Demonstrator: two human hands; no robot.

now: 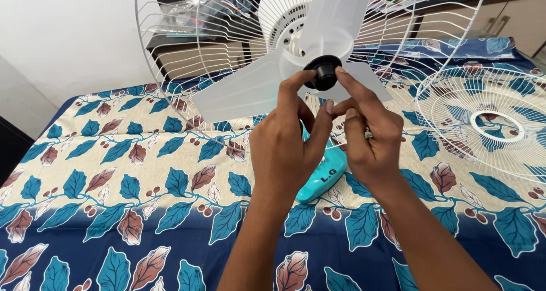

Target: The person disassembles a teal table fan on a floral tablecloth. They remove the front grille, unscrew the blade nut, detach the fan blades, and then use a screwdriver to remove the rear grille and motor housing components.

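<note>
Head view, looking down over a bed: two bare hands meet at a small black cap [324,72] on the hub of a table fan. The left hand [284,149] pinches the cap from the left with a fingertip and thumb; the right hand [369,134], wearing a ring, pinches it from the right, so both hands are clamped on the cap, knuckles nearly touching. Behind the cap sit translucent white fan blades [250,89], and behind those the white wire rear guard [187,52]. Below the cap, partly hidden by the hands, is the fan's turquoise base [324,180]. Right of the cap, the loose front guard [489,123] lies flat on the leaf-patterned bedsheet [114,200]
</note>
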